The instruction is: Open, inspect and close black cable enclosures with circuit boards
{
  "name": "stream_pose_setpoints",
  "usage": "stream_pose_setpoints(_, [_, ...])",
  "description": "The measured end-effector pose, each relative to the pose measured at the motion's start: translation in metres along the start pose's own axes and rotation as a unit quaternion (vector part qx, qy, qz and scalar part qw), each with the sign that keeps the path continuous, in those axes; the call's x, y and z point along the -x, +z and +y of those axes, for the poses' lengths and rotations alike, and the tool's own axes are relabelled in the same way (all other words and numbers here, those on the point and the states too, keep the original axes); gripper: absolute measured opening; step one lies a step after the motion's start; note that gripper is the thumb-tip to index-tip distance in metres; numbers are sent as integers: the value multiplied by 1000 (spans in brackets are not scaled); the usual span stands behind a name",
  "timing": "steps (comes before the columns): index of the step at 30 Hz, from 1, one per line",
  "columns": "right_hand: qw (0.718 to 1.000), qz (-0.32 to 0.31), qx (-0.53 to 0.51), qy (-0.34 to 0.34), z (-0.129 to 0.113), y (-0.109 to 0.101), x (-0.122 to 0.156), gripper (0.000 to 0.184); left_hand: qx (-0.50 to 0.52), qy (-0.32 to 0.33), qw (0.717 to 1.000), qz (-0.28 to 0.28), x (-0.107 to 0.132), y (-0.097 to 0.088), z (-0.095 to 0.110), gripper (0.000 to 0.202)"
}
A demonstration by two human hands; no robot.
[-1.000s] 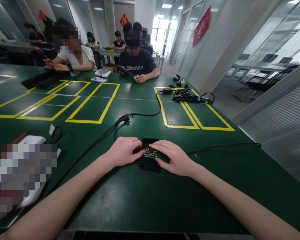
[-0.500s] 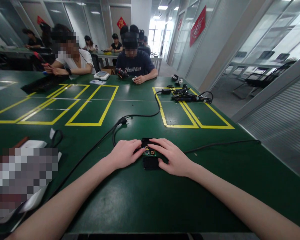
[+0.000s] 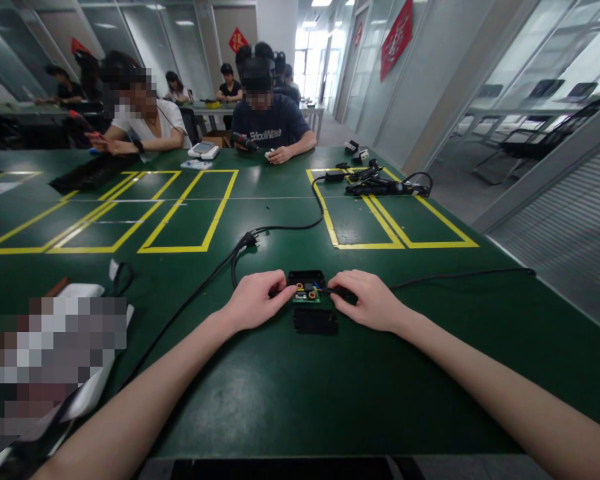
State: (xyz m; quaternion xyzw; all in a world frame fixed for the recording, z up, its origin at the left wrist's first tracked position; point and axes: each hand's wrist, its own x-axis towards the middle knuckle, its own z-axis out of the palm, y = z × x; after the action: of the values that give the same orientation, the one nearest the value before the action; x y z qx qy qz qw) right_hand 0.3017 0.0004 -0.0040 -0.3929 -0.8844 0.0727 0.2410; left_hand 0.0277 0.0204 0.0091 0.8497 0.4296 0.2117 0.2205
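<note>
A small green circuit board (image 3: 307,293) with copper-wound coils lies between my hands on the table. Right behind it is an open black plastic case half (image 3: 306,277), and a flat black cover (image 3: 316,321) lies in front. My left hand (image 3: 255,300) is closed at the board's left end, thumb tip at its edge; what its fingers grip is hidden. At the right end, my right hand (image 3: 367,300) pinches a black cable (image 3: 415,281) near thin coloured wires that run to the board.
A black power cord (image 3: 195,293) with a plug (image 3: 249,240) crosses the green table. Tangled black cables (image 3: 380,183) lie at the back right, near yellow tape rectangles. A blurred-out object (image 3: 55,347) is at the left. Two people (image 3: 275,123) sit across the table.
My right hand has drawn back to the right off the board and cover, closing on the cable. The coils, case half and cover now show more fully. My left hand stays by the left end.
</note>
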Motion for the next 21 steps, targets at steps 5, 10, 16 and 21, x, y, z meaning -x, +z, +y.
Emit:
stream_pose_setpoints(5, [999,-31,-22,12,0,-2,3,10,112,17,992,-63,0,-4,-7,19])
stream_pose_setpoints(10, [999,12,-30,-35,-1,-3,5,11,183,-8,980,-76,-1,-5,-9,11])
stream_pose_setpoints(16, [995,-4,-55,-84,-4,-9,6,8,238,-22,960,-149,1,-11,0,10])
stream_pose_setpoints(21, [993,-39,-71,-89,-3,-10,6,8,248,-23,954,-170,2,-12,4,11])
